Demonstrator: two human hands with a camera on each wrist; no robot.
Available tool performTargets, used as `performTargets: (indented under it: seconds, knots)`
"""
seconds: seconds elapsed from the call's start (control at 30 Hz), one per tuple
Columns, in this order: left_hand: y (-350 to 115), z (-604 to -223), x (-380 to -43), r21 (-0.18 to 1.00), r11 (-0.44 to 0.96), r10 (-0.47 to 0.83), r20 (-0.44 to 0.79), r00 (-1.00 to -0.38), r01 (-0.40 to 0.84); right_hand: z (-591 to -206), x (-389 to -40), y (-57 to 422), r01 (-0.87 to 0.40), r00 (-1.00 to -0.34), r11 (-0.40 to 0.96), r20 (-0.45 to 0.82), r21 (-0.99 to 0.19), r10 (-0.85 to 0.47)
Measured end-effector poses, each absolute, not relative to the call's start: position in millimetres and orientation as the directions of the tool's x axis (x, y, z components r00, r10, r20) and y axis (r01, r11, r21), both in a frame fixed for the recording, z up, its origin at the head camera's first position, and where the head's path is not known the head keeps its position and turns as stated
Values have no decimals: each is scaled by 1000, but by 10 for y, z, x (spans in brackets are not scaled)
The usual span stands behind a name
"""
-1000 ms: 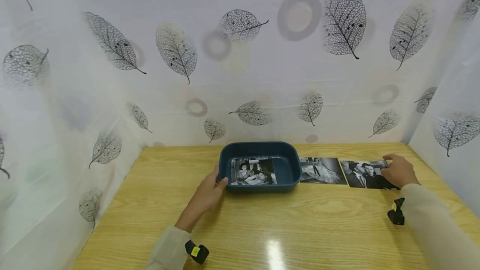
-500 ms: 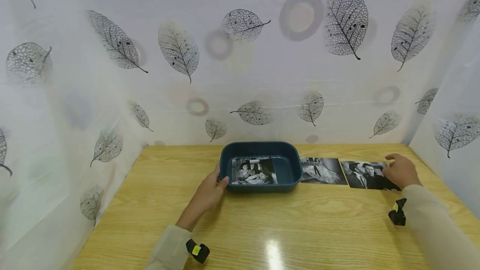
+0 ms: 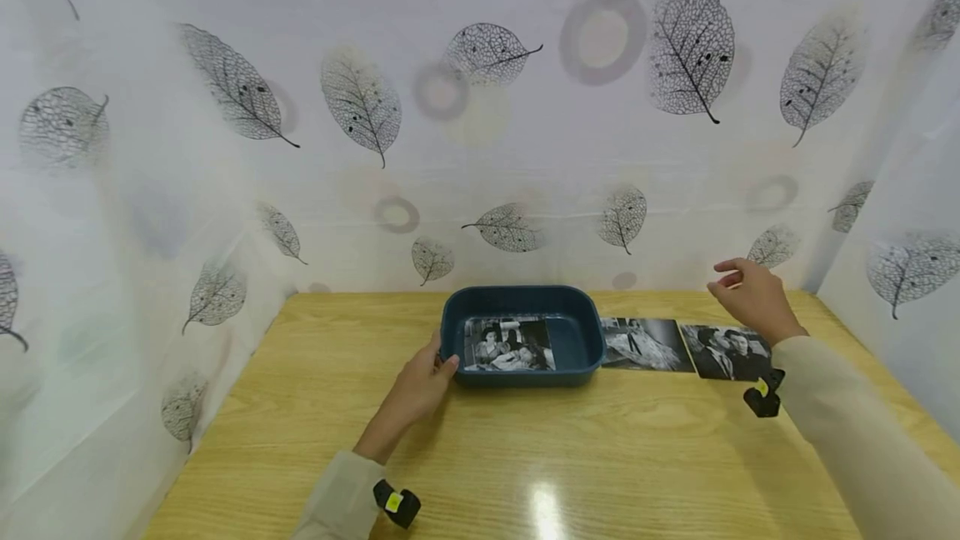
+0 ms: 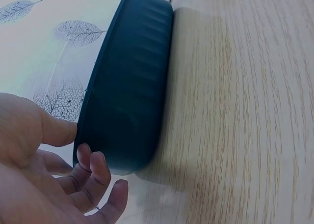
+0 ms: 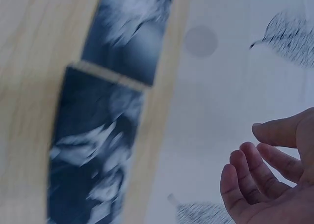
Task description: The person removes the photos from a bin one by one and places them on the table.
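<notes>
A dark blue rectangular plastic bin (image 3: 525,377) stands on the wooden table, and one black-and-white photo (image 3: 508,344) lies inside it toward the left. My left hand (image 3: 417,382) grips the bin's left end; the left wrist view shows the thumb at the rim and curled fingers against the outer wall (image 4: 125,86). Two more black-and-white photos lie in a row right of the bin: a gown picture (image 3: 648,346) and a picture of two people (image 3: 720,352). Above that second one, my right hand (image 3: 757,298) is raised, fingers loosely bent around nothing.
The wooden table (image 3: 637,457) reaches back to a pale curtain (image 3: 525,148) printed with leaves, which also runs along both sides. Both wrists wear small black devices, seen at the left wrist (image 3: 396,504) and the right wrist (image 3: 763,394).
My right hand has lifted off the rightmost photo and moved up and leftward, leaving that photo on the table. The left hand and the bin have stayed where they were.
</notes>
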State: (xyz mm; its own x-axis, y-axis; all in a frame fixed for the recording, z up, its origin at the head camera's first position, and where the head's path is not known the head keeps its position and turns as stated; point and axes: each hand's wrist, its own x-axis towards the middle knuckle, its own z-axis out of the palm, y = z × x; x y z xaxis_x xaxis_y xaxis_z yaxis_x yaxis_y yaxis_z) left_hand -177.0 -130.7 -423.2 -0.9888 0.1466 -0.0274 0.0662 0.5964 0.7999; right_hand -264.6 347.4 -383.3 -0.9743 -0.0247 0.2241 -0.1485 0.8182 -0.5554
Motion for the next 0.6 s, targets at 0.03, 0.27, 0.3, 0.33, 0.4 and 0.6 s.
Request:
performTargets:
  seconds: [0.03, 0.27, 0.3, 0.33, 0.4, 0.6]
  knots:
    - [-1306, -4232, -1768, 801, 596, 146, -31, -989, 63, -3782, -2655, 3396, -163, -975, 812, 218, -561, -44]
    - [-1293, -4228, -1758, 801, 598, 133, -47, -990, 42, -3557, -2719, 2801, -258, -963, 789, 211, -558, -165]
    - [-1292, -4229, -1759, 798, 601, 131, -44, -990, 44, -3540, -2727, 2724, -272, -960, 782, 211, -561, -183]
    - [-1291, -4228, -1759, 795, 605, 129, -41, -991, 46, -3528, -2737, 2647, -287, -956, 776, 215, -562, -198]
    - [-1290, -4235, -1764, 787, 615, 128, -35, -991, 52, -3505, -2751, 2496, -311, -950, 763, 211, -566, -231]
    - [-1290, -4266, -1781, 782, 622, 121, -45, -992, 40, -3521, -2769, 2083, -378, -925, 744, 185, -551, -332]
